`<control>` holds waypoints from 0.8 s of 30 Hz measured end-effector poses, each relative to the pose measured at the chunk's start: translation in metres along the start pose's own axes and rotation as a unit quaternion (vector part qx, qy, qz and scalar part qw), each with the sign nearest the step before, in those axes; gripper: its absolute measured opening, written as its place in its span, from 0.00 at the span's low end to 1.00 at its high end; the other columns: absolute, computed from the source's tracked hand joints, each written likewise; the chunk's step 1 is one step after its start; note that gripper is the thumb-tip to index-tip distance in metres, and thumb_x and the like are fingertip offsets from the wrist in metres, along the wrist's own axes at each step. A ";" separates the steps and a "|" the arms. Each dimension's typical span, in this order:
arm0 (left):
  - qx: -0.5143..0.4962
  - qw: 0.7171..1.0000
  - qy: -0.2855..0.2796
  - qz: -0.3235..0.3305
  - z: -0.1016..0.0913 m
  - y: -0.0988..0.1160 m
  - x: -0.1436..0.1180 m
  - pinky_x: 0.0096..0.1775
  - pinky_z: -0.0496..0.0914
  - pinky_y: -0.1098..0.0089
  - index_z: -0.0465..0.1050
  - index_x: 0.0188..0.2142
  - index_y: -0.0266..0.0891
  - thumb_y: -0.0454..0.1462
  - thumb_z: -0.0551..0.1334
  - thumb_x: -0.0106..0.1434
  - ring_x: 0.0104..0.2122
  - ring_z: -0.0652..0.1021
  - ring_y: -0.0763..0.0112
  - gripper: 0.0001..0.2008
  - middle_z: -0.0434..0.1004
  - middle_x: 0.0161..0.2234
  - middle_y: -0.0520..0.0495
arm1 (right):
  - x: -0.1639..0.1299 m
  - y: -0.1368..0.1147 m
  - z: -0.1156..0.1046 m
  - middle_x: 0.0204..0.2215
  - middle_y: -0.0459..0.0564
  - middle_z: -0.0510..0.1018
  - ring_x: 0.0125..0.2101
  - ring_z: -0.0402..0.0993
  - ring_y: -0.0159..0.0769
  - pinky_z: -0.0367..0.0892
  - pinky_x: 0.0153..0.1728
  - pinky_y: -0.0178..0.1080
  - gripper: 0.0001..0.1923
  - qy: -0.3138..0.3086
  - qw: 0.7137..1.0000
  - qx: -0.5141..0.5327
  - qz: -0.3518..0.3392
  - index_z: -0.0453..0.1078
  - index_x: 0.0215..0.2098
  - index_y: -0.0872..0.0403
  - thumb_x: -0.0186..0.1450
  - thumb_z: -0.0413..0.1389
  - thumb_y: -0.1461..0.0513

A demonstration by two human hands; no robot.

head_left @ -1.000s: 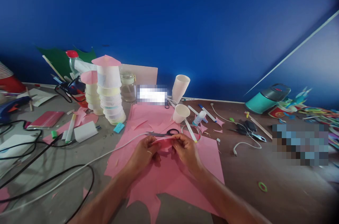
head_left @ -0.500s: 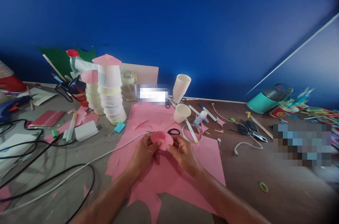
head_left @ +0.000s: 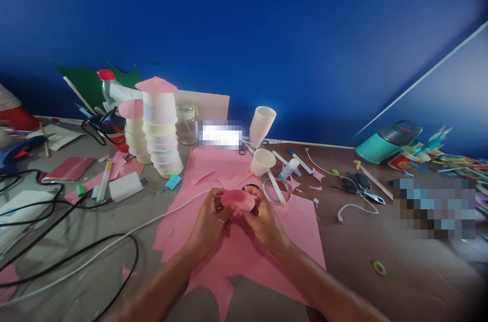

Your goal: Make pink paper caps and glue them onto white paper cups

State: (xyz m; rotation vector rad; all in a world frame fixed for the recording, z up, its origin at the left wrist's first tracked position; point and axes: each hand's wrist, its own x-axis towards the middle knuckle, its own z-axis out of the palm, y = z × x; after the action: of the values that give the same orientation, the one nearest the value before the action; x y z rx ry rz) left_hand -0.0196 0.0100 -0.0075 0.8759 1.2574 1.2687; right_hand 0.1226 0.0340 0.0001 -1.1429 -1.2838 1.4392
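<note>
A small round pink paper disc (head_left: 238,199) is pinched between both hands, above the larger pink paper sheets (head_left: 244,251). My left hand (head_left: 212,216) grips its left edge, thumb on the near side. At the right edge my right hand (head_left: 266,218) has thumb and fingers closed on it. Just behind the fingers lies a pair of scissors, mostly hidden, with a dark handle (head_left: 251,187) showing. A single white paper cup (head_left: 263,162) stands beyond, with a marker (head_left: 276,187) and a glue bottle (head_left: 288,168) to its right.
Stacked paper cups with a pink cone roof (head_left: 160,129) rise at the left, a shorter stack (head_left: 134,134) beside them. Nested cups (head_left: 262,126) lean near the blue wall. A white cable (head_left: 152,220) crosses the left side; keys (head_left: 358,185) and a teal flask (head_left: 381,145) are right.
Both hands have shifted slightly right with the pink paper disc. The disc's fold looks flatter and its upper face more open than before.
</note>
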 end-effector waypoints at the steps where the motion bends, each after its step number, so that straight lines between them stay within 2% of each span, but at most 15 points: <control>1: 0.004 1.000 -0.003 0.002 0.000 0.000 0.000 0.17 0.65 0.76 0.64 0.41 0.39 0.40 0.67 0.55 0.16 0.70 0.78 0.17 0.73 0.27 0.56 | -0.001 -0.001 0.000 0.31 0.44 0.78 0.31 0.76 0.37 0.71 0.34 0.39 0.26 0.003 1.000 0.006 0.008 0.63 0.48 0.52 0.52 0.61 0.63; 6: 0.017 1.000 -0.011 -0.002 -0.002 -0.002 0.001 0.17 0.64 0.76 0.63 0.41 0.39 0.41 0.66 0.56 0.16 0.69 0.79 0.17 0.73 0.26 0.56 | -0.004 -0.005 -0.001 0.25 0.40 0.75 0.24 0.71 0.34 0.66 0.26 0.36 0.27 -0.003 1.000 0.004 0.021 0.59 0.52 0.52 0.55 0.58 0.61; 11: 0.023 0.998 -0.055 -0.011 -0.002 0.001 0.000 0.19 0.68 0.72 0.65 0.42 0.38 0.50 0.66 0.58 0.16 0.72 0.75 0.22 0.73 0.27 0.54 | -0.001 0.001 -0.007 0.28 0.43 0.75 0.26 0.71 0.35 0.67 0.27 0.37 0.26 0.020 0.999 -0.047 0.003 0.60 0.52 0.53 0.56 0.58 0.60; 13: 0.043 0.996 -0.080 -0.025 -0.002 0.005 -0.002 0.20 0.68 0.71 0.67 0.38 0.38 0.52 0.64 0.60 0.16 0.73 0.74 0.20 0.74 0.26 0.53 | 0.001 0.003 -0.009 0.26 0.42 0.74 0.25 0.71 0.35 0.67 0.26 0.37 0.24 0.026 0.998 -0.061 -0.005 0.61 0.52 0.53 0.57 0.57 0.60; 17: 0.071 0.992 -0.098 -0.040 -0.001 0.009 -0.005 0.21 0.65 0.73 0.66 0.27 0.39 0.50 0.62 0.62 0.15 0.71 0.75 0.18 0.70 0.19 0.54 | 0.002 0.004 -0.011 0.27 0.43 0.74 0.24 0.70 0.35 0.67 0.26 0.37 0.23 0.045 0.995 -0.079 -0.036 0.64 0.51 0.52 0.57 0.58 0.61; 21: 0.061 0.993 -0.088 -0.044 -0.001 0.006 -0.003 0.18 0.62 0.74 0.65 0.23 0.40 0.50 0.62 0.61 0.13 0.67 0.76 0.18 0.67 0.15 0.55 | -0.001 0.000 -0.010 0.29 0.44 0.76 0.28 0.73 0.36 0.70 0.32 0.39 0.23 -0.009 0.999 -0.037 -0.028 0.62 0.51 0.50 0.59 0.59 0.58; 24: 0.056 0.995 -0.073 -0.037 -0.001 0.003 -0.002 0.17 0.61 0.74 0.65 0.25 0.40 0.50 0.63 0.60 0.13 0.66 0.76 0.18 0.66 0.15 0.57 | -0.003 0.001 -0.006 0.33 0.44 0.77 0.34 0.75 0.37 0.72 0.36 0.40 0.28 -0.036 0.999 0.018 -0.024 0.59 0.52 0.48 0.56 0.63 0.57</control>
State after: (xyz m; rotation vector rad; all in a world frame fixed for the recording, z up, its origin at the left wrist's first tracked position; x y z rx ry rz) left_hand -0.0212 0.0085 -0.0040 0.9746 1.2412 1.0642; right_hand 0.1286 0.0321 -0.0007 -1.0390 -1.3215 1.4746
